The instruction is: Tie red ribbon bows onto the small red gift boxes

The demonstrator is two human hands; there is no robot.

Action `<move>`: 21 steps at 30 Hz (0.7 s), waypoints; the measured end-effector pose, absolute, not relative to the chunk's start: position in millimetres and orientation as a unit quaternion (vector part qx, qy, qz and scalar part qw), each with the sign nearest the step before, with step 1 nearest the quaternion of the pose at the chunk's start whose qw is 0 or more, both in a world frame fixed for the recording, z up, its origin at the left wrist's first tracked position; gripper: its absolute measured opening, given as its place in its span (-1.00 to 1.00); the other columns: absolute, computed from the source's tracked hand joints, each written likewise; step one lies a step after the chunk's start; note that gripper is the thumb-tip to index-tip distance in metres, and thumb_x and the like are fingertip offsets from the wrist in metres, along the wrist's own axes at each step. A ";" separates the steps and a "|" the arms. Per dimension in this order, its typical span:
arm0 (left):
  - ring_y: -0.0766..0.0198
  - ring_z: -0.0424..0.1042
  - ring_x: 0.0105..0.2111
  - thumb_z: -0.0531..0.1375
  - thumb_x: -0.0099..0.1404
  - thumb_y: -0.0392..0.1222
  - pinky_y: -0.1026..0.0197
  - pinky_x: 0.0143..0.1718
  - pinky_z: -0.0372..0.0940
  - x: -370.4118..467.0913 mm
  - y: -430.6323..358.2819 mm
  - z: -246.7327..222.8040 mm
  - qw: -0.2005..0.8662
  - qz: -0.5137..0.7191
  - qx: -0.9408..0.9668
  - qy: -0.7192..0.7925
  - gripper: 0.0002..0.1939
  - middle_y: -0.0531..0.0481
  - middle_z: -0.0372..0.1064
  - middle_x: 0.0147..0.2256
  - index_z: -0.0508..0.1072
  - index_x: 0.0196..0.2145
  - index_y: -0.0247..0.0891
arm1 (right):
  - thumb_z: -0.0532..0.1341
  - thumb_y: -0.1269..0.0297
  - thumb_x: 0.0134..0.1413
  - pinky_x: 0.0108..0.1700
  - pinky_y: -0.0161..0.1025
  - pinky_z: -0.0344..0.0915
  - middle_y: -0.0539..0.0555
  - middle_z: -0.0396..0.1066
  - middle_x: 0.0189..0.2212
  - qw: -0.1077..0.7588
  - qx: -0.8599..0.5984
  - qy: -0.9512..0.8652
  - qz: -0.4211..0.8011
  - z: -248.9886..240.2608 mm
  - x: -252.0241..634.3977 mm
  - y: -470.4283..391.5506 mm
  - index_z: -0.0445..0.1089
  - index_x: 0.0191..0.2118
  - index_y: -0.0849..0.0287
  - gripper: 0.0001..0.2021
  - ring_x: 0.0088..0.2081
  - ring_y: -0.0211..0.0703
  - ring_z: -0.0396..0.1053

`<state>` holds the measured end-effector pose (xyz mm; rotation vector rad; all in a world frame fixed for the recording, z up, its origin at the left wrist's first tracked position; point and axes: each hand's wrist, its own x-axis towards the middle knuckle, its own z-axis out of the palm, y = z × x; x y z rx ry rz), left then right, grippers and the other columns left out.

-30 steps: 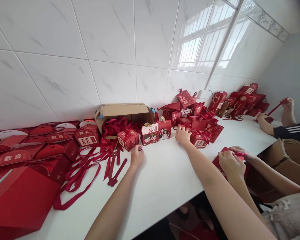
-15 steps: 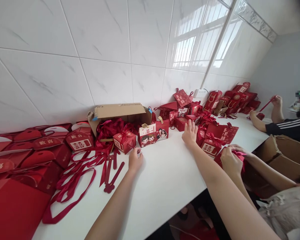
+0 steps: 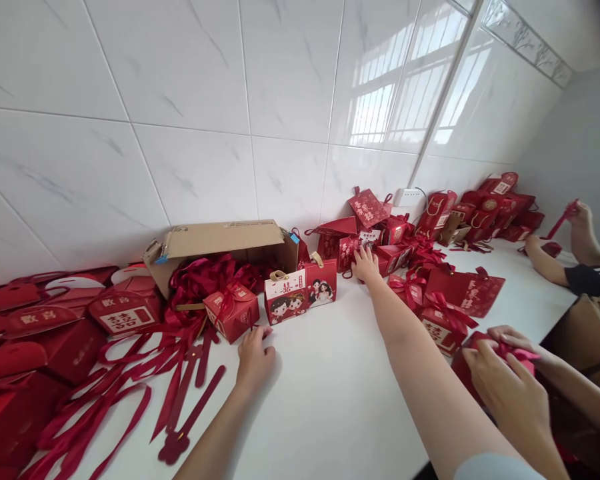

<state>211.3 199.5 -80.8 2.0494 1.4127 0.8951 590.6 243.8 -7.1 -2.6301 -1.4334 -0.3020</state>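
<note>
The left hand rests low over the white table, just beside the near right corner of a ribbon-tied box. Its fingers are loosely curled, with the thumb apart from the index finger; whether the fingertips touch the box I cannot tell. That box sits upright, left of and slightly beyond the fingers.

The right hand reaches farther out, into a cluster of red boxes. Its fingers are slightly spread and point away; I cannot tell whether they pinch anything, since the hand hides what lies under it. A lying red box is just right of these fingers, and a white-labelled box stands just beyond them.

Between the two hands, slightly farther than the left one, stand a white-topped box and a couple-printed box, side by side. Behind the ribbon-tied box, a cardboard carton holds a heap of dark red ribbon. A flower-ended strip lies near, left of the left forearm. At the near right, a co-worker's hands hold a bow.
</note>
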 end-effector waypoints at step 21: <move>0.03 0.31 -0.07 0.01 0.02 -0.42 -0.05 0.03 0.11 215.4 200.6 -87.8 0.208 0.287 0.769 0.533 -0.66 -0.05 0.40 -0.19 0.36 -0.25 -0.17 | 0.12 0.43 0.12 0.11 -0.03 0.15 0.27 -0.16 0.31 0.110 -0.897 -0.408 -0.130 22.6 677.2 262.7 -0.14 0.32 0.23 -0.32 0.23 0.09 -0.02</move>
